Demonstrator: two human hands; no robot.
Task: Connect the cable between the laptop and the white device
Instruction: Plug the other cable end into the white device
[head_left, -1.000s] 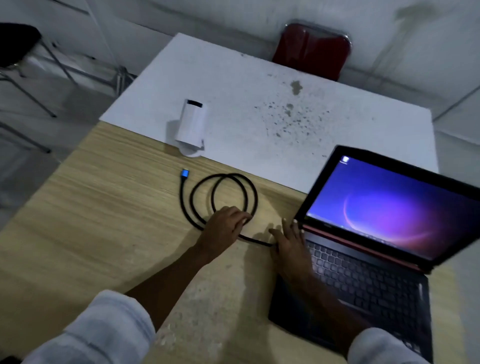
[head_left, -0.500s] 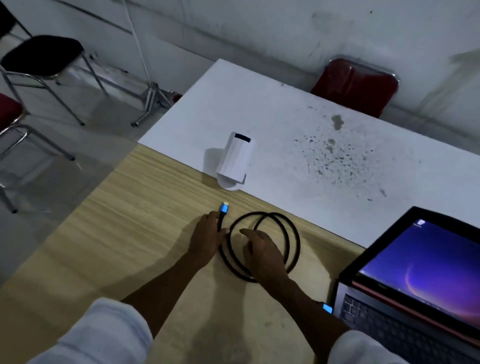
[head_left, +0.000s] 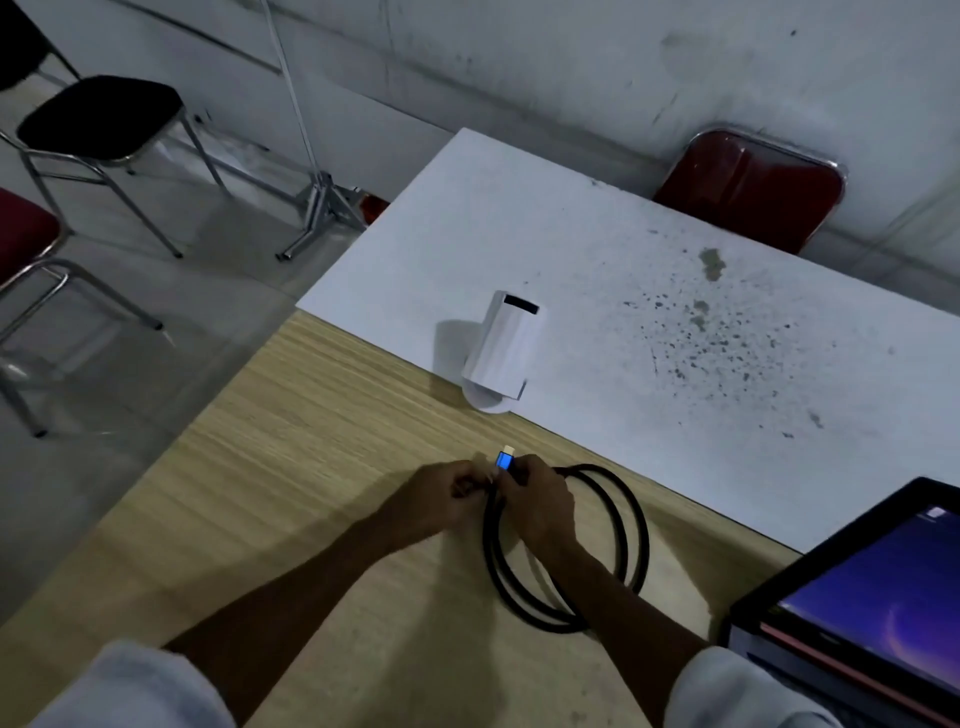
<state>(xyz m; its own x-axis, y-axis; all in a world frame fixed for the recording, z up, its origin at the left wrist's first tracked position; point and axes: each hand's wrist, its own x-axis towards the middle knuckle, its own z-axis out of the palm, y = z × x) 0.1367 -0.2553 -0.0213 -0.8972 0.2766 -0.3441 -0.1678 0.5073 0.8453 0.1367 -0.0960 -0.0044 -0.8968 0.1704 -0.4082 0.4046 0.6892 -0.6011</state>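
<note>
A black cable (head_left: 631, 525) lies coiled in loops on the wooden table (head_left: 291, 467). Its blue plug (head_left: 504, 460) with a light metal tip points up toward the white device (head_left: 506, 345), a short way in front of it. My right hand (head_left: 537, 506) pinches the cable just behind the plug. My left hand (head_left: 441, 501) is closed on the cable right beside it, fingers touching the right hand. The white device stands tilted on a round base at the edge of the white table (head_left: 597, 270). The open laptop (head_left: 878, 613) shows at the lower right, its screen lit purple.
A red chair (head_left: 753, 189) stands behind the white table against the wall. A black chair (head_left: 98, 117) and another red chair (head_left: 26, 234) stand on the floor to the left, with a metal stand foot (head_left: 322, 208) near them.
My right hand left the laptop and came to the cable. Both hands closed on the plug end and raised it off the table. The view swung left, so the laptop sits at the frame's edge.
</note>
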